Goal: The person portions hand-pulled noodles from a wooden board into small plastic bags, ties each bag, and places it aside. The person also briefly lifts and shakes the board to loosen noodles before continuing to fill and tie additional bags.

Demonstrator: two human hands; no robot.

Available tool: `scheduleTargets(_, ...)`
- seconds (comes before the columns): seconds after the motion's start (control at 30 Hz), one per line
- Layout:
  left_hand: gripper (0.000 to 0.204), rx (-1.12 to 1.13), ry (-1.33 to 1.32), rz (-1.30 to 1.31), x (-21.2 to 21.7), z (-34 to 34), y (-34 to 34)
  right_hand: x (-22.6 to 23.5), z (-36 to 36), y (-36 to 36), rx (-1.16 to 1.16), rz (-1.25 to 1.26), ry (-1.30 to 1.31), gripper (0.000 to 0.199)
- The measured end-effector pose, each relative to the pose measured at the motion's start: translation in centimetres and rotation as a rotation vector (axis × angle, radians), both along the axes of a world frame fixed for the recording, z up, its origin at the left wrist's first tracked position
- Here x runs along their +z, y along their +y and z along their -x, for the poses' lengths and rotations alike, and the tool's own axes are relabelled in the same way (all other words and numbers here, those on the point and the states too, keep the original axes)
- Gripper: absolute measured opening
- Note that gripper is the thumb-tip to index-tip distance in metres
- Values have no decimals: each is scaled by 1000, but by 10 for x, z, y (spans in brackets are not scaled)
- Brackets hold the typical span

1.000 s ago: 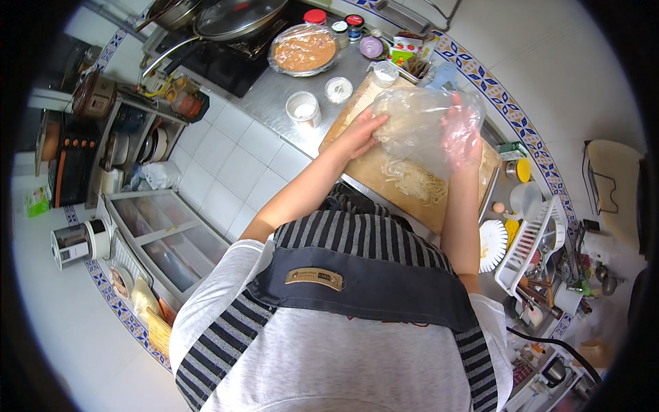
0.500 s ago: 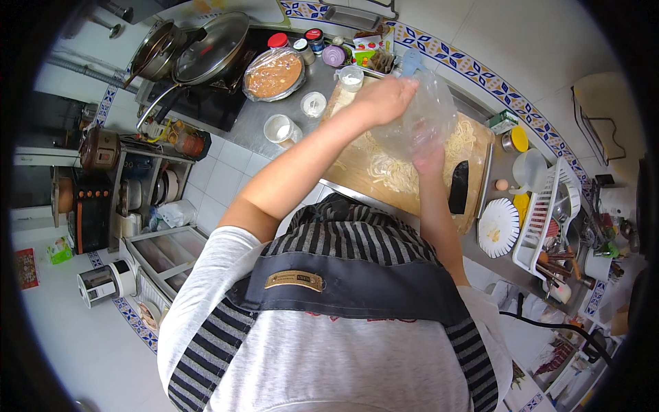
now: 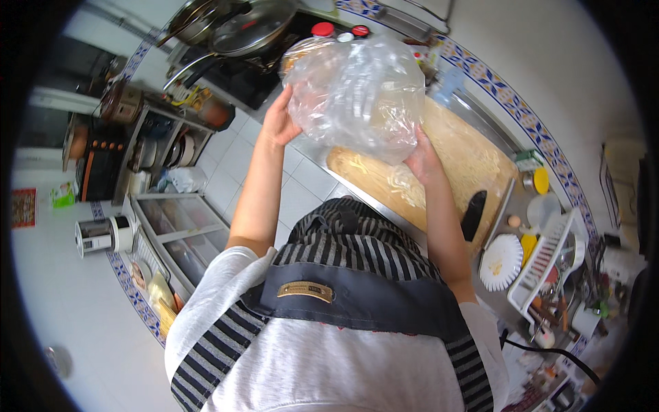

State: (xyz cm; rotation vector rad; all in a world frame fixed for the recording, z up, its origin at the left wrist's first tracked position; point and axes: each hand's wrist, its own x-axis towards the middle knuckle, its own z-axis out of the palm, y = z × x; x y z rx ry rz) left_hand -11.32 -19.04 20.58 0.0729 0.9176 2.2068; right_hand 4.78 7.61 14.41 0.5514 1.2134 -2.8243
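Observation:
A large clear plastic bag (image 3: 357, 96) is stretched between my two hands, raised over the counter. My left hand (image 3: 278, 120) grips its left side, with the thumb up against the film. At the lower right corner, my right hand (image 3: 424, 161) pinches the bag's edge. Beneath it lies a wooden board (image 3: 439, 213) dusted with flour. Pale noodle strands (image 3: 473, 165) are spread on the board, and the bag hides part of its far left side. A black, flat, blade-shaped thing (image 3: 473, 216) rests at the board's right end.
A lidded pan (image 3: 254, 27) stands on the stove at the far left. Red-capped jars (image 3: 322, 29) sit behind the bag. On the right are a white fluted plate (image 3: 500, 262), an egg (image 3: 514, 221), a yellow-lidded jar (image 3: 540, 180) and a white dish rack (image 3: 546, 264).
My left hand has moved left and down, away from my right. The bag, bunched over the board before, is now spread wide between both hands and farther left.

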Motion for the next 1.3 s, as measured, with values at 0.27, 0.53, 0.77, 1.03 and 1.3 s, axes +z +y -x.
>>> scheduleTargets(0.27,27,336,-151,33,-96,40,-117,53,149,-140,241,-656,355,34)
scheduleTargets(0.53,43,472,299,743,-124,43,-136,0,231,-183,-274,-1677,195,34)
scheduleTargets(0.77,37,152,244,677,-155,105,-80,3,80,-99,-347,-1531,-335,16)
scheduleTargets(1.03,36,577,694,887,-166,76,-95,-35,-101,-39,-506,-1786,-531,11)
scheduleTargets(1.3,60,435,775,998,-150,57,-87,-42,-291,-5,-639,-1601,-490,33)
